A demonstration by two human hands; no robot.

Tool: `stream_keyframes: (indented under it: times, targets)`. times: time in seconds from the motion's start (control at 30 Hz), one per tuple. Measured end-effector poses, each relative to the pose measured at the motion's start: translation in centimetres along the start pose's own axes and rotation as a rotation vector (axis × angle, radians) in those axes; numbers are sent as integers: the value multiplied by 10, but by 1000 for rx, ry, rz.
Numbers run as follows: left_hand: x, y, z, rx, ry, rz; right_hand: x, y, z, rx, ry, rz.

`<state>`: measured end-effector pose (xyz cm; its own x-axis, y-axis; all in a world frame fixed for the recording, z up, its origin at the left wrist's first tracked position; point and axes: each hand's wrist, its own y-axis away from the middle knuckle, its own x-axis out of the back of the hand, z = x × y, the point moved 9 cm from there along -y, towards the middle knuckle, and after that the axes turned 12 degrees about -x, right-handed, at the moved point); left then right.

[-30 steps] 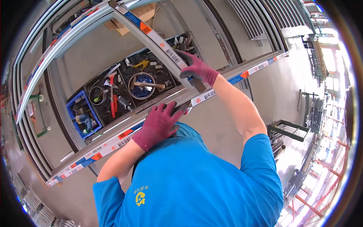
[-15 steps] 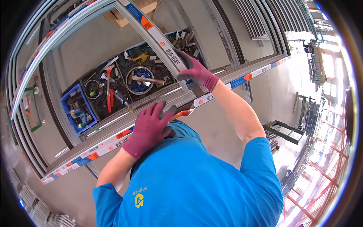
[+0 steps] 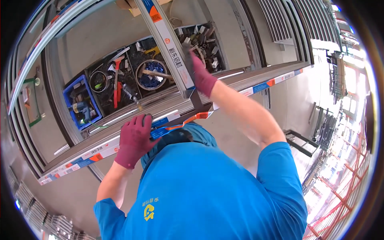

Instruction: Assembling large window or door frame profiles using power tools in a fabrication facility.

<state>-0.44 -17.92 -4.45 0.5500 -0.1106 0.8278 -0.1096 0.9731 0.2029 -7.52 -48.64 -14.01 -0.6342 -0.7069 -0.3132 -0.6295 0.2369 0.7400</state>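
Note:
My left hand [image 3: 136, 140], in a maroon glove with a dark palm, is closed at the near rail [image 3: 108, 147] of a metal frame. A loose blue-and-orange strip of film [image 3: 180, 126] runs from its thumb side along the rail and stands off it. Edge-on, my gloved right hand [image 3: 202, 76] lies against the right side of a metal crossbar [image 3: 173, 50], fingers stretched along it; its palm and thumb are hidden. The crossbar's near end rests at the rail, beside a short dark piece [image 3: 196, 100].
Beyond the rail lie open bins of small dark parts, with a round tin of blue pieces [image 3: 151, 82], a hammer [image 3: 158, 74] and a red-handled tool [image 3: 117, 82]. A blue crate [image 3: 98, 117] holds a power drill [image 3: 82, 109]. Metal profiles [image 3: 270, 20] lie at the far right.
My left hand has moved left along the rail, and a longer stretch of film stands loose. The crossbar's near end has shifted left; my right hand's fingers have straightened along its side.

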Motion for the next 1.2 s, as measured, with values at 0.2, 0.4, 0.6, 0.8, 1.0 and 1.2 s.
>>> stream_keyframes:
  times: [0.2,0.4,0.6,0.8,1.0,1.2]
  targets:
    - [1,1,2,-38,-30,45,129,17,-22,67,-18,485]
    - [0,1,2,-50,-55,36,18,-33,36,87,-91,151]
    - [3,6,-3,-17,-52,43,9,26,-24,-58,-201,188]
    - [1,-3,-5,-17,-3,16,-88,-52,63,-15,-250,-31]
    - [2,5,4,-64,-36,83,-70,-12,55,-72,-24,123]
    - [-4,5,1,-45,-23,45,-104,14,45,-12,251,211]
